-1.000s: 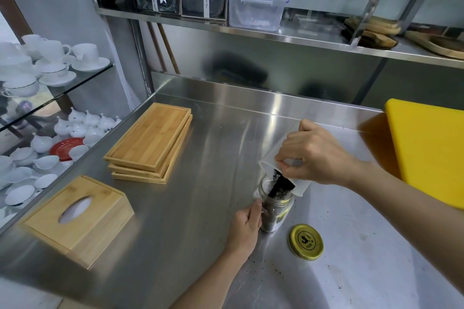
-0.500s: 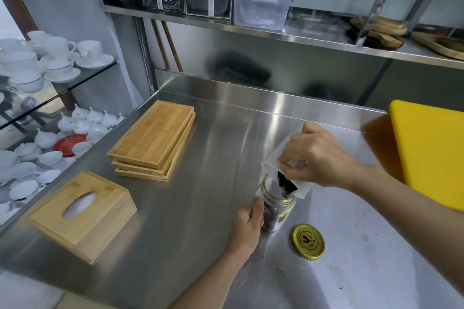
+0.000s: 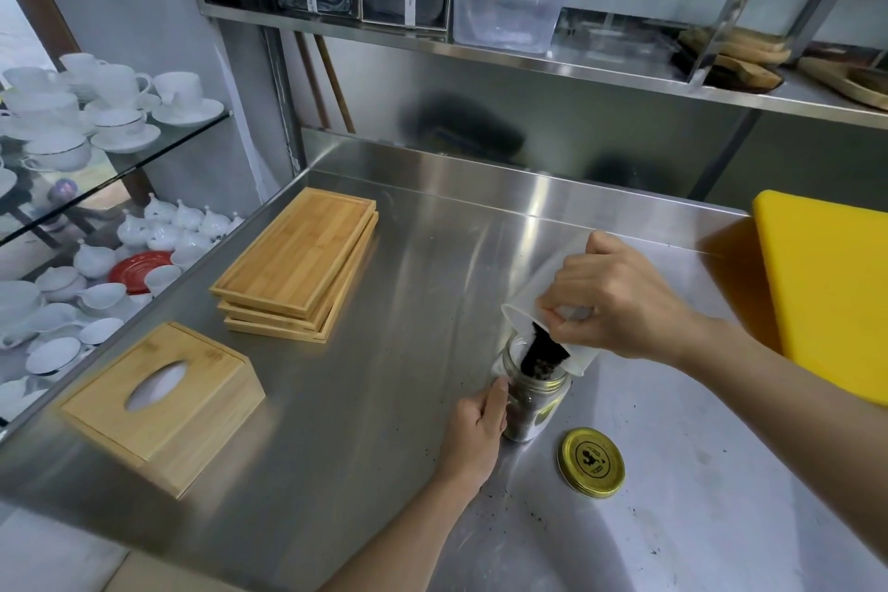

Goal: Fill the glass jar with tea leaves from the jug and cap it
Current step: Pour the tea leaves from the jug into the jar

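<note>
A small glass jar [image 3: 534, 404] stands upright on the steel counter, partly filled with dark tea leaves. My left hand [image 3: 475, 433] grips its left side. My right hand [image 3: 620, 303] holds a white jug [image 3: 543, 288] tilted steeply down, its rim right over the jar's mouth. A dark stream of tea leaves [image 3: 542, 353] slides from the jug into the jar. The gold metal lid [image 3: 591, 461] lies flat on the counter just right of the jar, apart from it.
A stack of bamboo trays [image 3: 298, 264] and a wooden tissue box [image 3: 163, 399] sit to the left. A yellow board [image 3: 831, 288] lies at the right edge. Loose tea crumbs dot the steel counter [image 3: 384, 399] near the jar. White teaware fills glass shelves at far left.
The jug stays tipped over the jar; the stream of leaves thinned, then thickened again. Both hands hold their places. The view shifted slightly.
</note>
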### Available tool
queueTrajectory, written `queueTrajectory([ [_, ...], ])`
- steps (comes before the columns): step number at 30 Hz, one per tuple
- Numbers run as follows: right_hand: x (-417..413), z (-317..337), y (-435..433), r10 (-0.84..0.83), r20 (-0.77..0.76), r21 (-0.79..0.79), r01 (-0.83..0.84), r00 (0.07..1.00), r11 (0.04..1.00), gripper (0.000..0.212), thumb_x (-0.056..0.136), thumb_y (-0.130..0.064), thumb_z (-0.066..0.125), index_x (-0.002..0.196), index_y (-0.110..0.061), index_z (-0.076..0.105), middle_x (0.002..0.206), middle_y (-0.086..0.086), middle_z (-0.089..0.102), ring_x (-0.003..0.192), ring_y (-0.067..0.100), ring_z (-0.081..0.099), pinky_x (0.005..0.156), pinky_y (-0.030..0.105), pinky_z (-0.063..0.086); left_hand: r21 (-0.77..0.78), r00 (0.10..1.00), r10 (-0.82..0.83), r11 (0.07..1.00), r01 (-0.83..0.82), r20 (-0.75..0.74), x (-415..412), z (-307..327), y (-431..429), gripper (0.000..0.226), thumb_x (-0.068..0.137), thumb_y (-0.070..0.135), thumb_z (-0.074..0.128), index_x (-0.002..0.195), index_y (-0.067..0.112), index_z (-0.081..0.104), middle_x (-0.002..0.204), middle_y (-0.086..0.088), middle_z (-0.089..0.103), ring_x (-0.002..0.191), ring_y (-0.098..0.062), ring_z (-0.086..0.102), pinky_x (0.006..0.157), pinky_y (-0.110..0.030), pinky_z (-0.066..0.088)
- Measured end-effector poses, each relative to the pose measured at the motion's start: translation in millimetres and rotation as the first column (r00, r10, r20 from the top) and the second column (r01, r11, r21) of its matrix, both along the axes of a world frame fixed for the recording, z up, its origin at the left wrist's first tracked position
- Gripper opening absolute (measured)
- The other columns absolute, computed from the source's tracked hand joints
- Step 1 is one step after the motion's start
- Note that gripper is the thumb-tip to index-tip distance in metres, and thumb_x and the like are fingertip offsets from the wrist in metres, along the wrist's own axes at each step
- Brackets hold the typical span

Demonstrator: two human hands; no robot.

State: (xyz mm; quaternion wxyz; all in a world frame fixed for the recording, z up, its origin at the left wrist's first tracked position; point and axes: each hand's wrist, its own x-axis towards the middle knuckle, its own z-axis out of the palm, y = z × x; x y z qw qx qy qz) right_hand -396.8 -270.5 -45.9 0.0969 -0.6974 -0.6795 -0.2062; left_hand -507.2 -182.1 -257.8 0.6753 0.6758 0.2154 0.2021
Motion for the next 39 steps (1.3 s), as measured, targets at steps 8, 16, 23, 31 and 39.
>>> queueTrajectory([
  [8, 1, -4, 0, 0.001, 0.021, 0.031, -0.001, 1.000, 1.000, 0.022, 0.069, -0.004, 0.064, 0.047, -0.004, 0.061, 0.042, 0.010, 0.052, 0.039, 0.028, 0.044, 0.048, 0.038, 0.041, 0.022, 1.000, 0.013, 1.000, -0.013, 0.013, 1, 0, -1, 0.053, 0.095, 0.039, 0.041, 0.042, 0.031, 0.040, 0.038, 0.011, 0.034, 0.042, -0.004, 0.026, 0.049, -0.028, 0.023],
  [16, 0, -5, -2, 0.077, 0.078, 0.038, -0.080, 0.994, 0.996, 0.023, 0.068, -0.001, 0.068, 0.047, -0.006, 0.058, 0.041, 0.010, 0.048, 0.038, 0.026, 0.041, 0.048, 0.036, 0.039, 0.015, 0.999, 0.030, 0.999, -0.031, 0.015, 0, 3, -3, 0.053, 0.095, 0.037, 0.042, 0.042, 0.031, 0.038, 0.038, 0.011, 0.032, 0.043, -0.005, 0.025, 0.048, -0.028, 0.022],
  [23, -2, -10, -2, 0.100, 0.131, 0.013, -0.102, 0.986, 0.995, 0.021, 0.070, -0.004, 0.067, 0.049, -0.006, 0.061, 0.043, 0.010, 0.050, 0.040, 0.027, 0.043, 0.047, 0.036, 0.040, -0.022, 0.999, 0.045, 0.999, -0.045, -0.011, 1, 2, -4, 0.054, 0.095, 0.039, 0.044, 0.041, 0.031, 0.040, 0.038, 0.010, 0.034, 0.043, -0.005, 0.026, 0.051, -0.030, 0.023],
  [31, 2, -8, -3, 0.102, 0.136, 0.033, -0.107, 0.985, 0.994, 0.022, 0.072, -0.005, 0.065, 0.050, -0.006, 0.062, 0.044, 0.011, 0.050, 0.040, 0.027, 0.043, 0.049, 0.035, 0.037, -0.027, 0.999, 0.051, 0.998, -0.051, -0.009, 1, 0, -4, 0.052, 0.092, 0.045, 0.044, 0.042, 0.030, 0.038, 0.039, 0.010, 0.031, 0.043, -0.006, 0.025, 0.050, -0.030, 0.023],
  [39, 0, -13, -4, 0.114, 0.167, 0.048, -0.123, 0.979, 0.991, 0.026, 0.073, -0.004, 0.064, 0.048, -0.007, 0.057, 0.043, 0.010, 0.046, 0.041, 0.025, 0.038, 0.048, 0.035, 0.035, -0.038, 0.998, 0.059, 0.997, -0.060, -0.021, 2, -3, -4, 0.050, 0.084, 0.056, 0.045, 0.043, 0.030, 0.039, 0.039, 0.011, 0.031, 0.044, -0.006, 0.025, 0.052, -0.031, 0.023],
])
